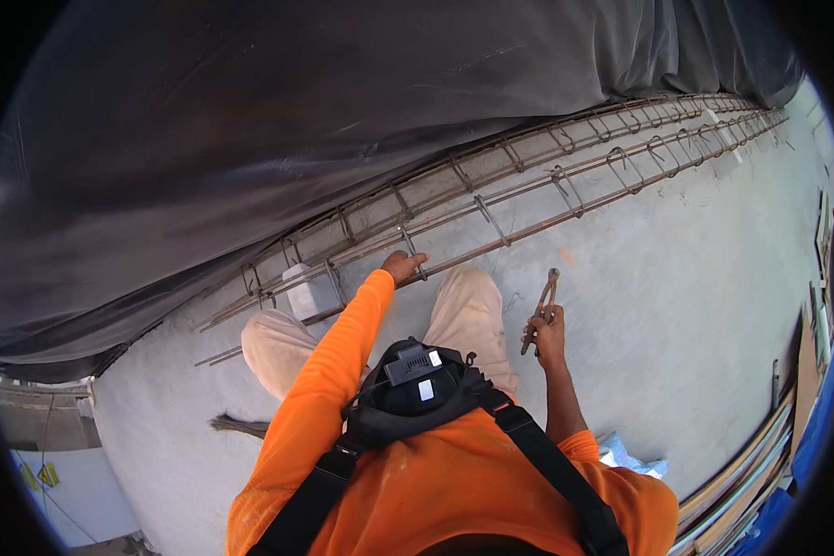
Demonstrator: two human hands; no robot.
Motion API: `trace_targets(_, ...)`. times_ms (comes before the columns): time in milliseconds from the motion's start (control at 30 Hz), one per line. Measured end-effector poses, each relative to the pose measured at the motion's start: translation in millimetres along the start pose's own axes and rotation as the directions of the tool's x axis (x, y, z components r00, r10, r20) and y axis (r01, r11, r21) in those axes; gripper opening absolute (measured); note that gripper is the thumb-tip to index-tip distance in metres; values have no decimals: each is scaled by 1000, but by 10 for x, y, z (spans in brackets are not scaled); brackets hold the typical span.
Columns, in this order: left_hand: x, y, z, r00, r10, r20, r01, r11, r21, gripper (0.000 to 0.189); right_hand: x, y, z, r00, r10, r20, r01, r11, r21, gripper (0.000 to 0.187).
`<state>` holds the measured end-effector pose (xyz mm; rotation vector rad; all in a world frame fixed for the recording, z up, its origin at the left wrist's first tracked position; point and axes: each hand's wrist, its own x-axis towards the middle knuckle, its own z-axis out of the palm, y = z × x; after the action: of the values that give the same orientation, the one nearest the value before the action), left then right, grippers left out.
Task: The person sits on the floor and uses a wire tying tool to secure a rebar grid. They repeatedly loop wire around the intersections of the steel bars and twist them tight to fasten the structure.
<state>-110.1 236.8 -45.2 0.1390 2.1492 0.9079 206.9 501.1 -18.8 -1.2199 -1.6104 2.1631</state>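
A long rebar cage (535, 228) of steel bars and tied stirrups runs from lower left to upper right before me, with a second cage (436, 198) behind it. My left hand (404, 267) is on the near cage, its fingers at a stirrup by the lower bar; the exact hold is partly hidden. My right hand (548, 335) grips the handles of steel end-cutting pincers (545, 306), jaws pointing away from me, above the floor and apart from the cage. A pale block (308, 292) stands under the cage's left part.
Black plastic sheeting (285, 132) hangs behind the cages. A bundle of thin wire (238, 424) lies on the concrete floor (639, 306) at my left. A blue plastic bag (629, 455) and stacked boards (743, 479) are at the right. Another pale block (725, 156) is far right.
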Motion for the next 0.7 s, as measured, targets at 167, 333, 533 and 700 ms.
trace_targets(167,216,5,70,988,88,126,-76,992,-96,62,-171,-860,758,953,-19,303,-67,960,272,35)
trace_targets(333,292,90,-1,970,144,197,-147,989,4,50,282,-971,1689,835,167,524,-319,923,216,31)
trace_targets(533,287,-50,5,977,183,105,-182,983,-17,53,406,-1197,2015,592,397,701,-393,902,-179,28)
trace_targets(700,40,88,48,961,267,70,-271,960,72,64,315,-1519,1663,778,-113,619,599,432,-674,37)
